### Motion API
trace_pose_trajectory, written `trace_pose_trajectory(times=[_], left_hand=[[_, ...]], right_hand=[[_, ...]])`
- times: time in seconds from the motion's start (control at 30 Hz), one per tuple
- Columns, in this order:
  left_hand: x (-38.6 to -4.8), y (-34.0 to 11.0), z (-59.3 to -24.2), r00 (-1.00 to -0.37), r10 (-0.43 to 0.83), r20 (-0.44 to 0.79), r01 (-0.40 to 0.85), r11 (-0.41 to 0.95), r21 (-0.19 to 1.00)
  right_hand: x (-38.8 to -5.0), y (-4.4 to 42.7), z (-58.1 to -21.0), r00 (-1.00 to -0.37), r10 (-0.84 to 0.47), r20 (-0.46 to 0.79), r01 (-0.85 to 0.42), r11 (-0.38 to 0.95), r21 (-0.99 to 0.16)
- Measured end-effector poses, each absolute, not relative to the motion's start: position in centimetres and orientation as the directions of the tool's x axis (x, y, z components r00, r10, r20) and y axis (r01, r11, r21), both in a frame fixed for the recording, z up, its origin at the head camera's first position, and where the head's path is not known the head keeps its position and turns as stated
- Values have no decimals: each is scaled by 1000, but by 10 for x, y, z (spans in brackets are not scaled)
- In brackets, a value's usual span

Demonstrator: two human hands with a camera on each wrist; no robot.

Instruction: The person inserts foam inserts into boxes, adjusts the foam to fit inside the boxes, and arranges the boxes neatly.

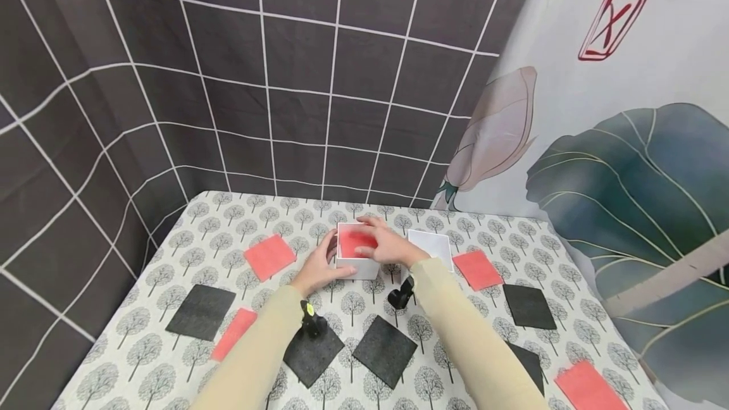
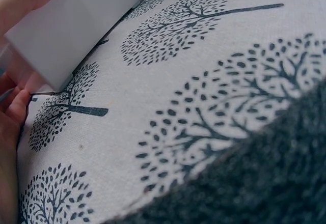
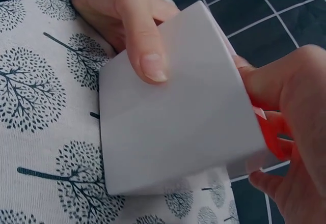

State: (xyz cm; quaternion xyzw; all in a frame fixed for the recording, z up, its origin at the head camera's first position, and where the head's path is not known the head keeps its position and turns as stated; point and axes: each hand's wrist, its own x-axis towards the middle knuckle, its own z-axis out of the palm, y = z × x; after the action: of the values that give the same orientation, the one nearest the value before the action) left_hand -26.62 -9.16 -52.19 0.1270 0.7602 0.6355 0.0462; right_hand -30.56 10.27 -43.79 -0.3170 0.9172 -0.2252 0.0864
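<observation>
A white square box stands upright at the middle back of the table, its top uncovered. Inside lies a red felt-like piece. My left hand grips the box, with its thumb on the near wall and the fingers around the left side. Over the opening is my right hand, its thumb above the red piece and its other fingers stretched across to the far rim. In the right wrist view, the right fingertips partly hide behind the box wall. A white lid lies hollow side up, right of the box.
Red squares and black squares lie spread on the tree-print tablecloth, on both sides and in front. A dark grid-patterned curtain hangs behind the table; a flower-print cloth hangs at the right.
</observation>
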Motion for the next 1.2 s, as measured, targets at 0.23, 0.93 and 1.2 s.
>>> trace_pose_trajectory(times=[0.23, 0.93, 1.2], left_hand=[[-254, -94, -495, -957, 279, 77, 129, 171, 977], [-256, -93, -508, -960, 255, 120, 166, 168, 972], [-262, -90, -519, -964, 238, 117, 163, 182, 970]], right_hand=[[-306, 123, -432, -778, -619, 108, -589, 659, -467], [-303, 120, -438, -842, -538, 44, -496, 738, -457], [-303, 112, -442, -892, -452, 6, -406, 796, -449]])
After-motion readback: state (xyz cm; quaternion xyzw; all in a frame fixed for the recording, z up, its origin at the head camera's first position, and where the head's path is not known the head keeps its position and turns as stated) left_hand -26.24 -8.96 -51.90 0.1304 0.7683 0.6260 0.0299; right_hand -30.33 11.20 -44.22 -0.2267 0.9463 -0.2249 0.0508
